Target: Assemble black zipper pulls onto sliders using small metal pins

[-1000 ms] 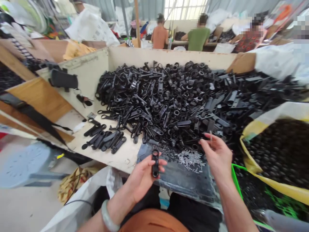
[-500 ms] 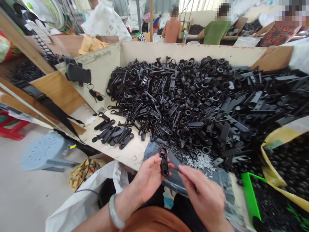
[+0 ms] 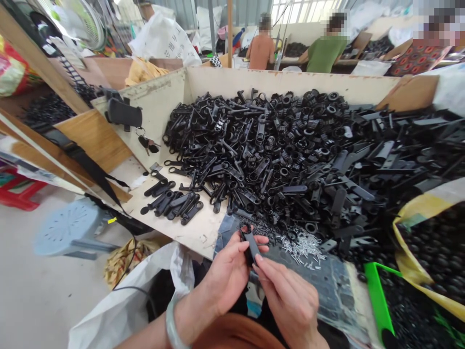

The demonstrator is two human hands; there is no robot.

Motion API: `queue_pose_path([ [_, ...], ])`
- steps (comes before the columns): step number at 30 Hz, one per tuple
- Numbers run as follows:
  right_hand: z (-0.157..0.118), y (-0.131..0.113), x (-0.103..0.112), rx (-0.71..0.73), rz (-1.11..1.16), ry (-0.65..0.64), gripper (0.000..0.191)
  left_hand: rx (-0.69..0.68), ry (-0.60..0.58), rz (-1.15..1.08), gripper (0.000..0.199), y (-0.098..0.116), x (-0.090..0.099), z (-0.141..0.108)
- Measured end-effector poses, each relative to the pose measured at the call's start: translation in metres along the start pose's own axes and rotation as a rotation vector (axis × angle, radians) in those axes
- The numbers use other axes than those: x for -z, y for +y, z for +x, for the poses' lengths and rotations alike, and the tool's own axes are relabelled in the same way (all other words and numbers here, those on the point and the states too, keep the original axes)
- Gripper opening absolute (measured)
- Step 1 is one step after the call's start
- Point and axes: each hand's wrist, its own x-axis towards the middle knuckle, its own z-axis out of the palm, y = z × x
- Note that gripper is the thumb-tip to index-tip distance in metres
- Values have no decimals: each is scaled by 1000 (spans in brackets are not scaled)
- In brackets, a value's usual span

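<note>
Black and narrow, the ringed piece point(image 3: 244, 228) lies between the two hands, set across the fingers of the left hand point(image 3: 225, 276), its ring pointing away from the body. The left hand is palm up, its thumb pressing the side of the piece while some fingertips reach out, slightly spread, past its far side. A flat grey strip point(image 3: 251, 244) lies along the top of the piece. The right hand point(image 3: 292, 298) comes in from the near right, its thumb and forefinger closed on the strip's near end, the other fingers curled in beside them

Both hands are above the near edge of a dark mat point(image 3: 308, 281). Silver pins point(image 3: 303, 248) lie scattered on the mat, just beyond the right hand. Past them rises a wide heap of black parts point(image 3: 261, 160), and a smaller group of black parts point(image 3: 174, 203) lies on the pale board point(image 3: 189, 232) to the left. A green tray point(image 3: 379, 300) and a yellow-edged sack point(image 3: 417, 213) of round black pieces are at the right, well apart from the hands
</note>
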Motion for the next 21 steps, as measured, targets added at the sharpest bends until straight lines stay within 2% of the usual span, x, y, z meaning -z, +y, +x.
queue_pose_path([
  [8,1,-2,0,32,51,-7,25,-12,21,-8,27,-1,-5,-3],
  [16,-6,2,-3,-138,62,-17,22,-8,-9,31,28,-1,-3,-4],
  [21,-12,6,-7,-37,26,-14,25,3,6,34,26,-3,-5,-5],
])
